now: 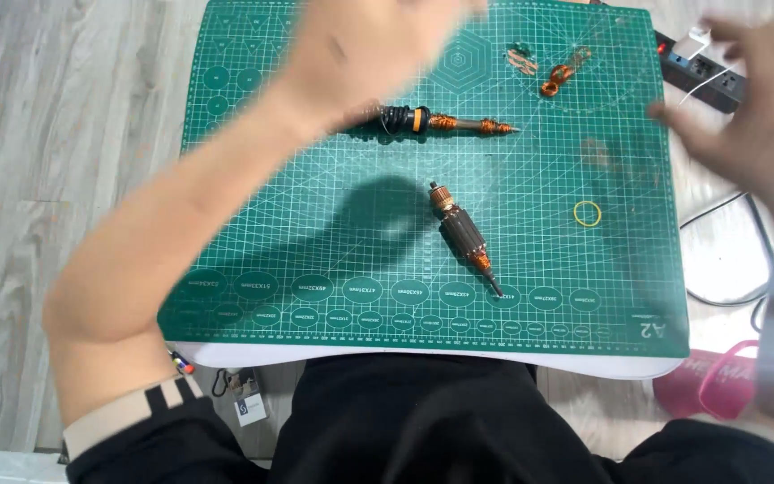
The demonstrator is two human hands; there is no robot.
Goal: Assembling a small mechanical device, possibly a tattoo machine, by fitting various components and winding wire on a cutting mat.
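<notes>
Lying near the cutting mat (315, 224) centre, a motor armature (464, 235) is ringed by bare mat; both grips, left hand (360, 45) and right hand (754, 116), are blurred (seemingly spread, empty).

Pale grey wood-plank floor (55, 134) lies left of the green cutting mat (315, 224), with a black power strip (705, 76) past the mat's far right corner.
</notes>
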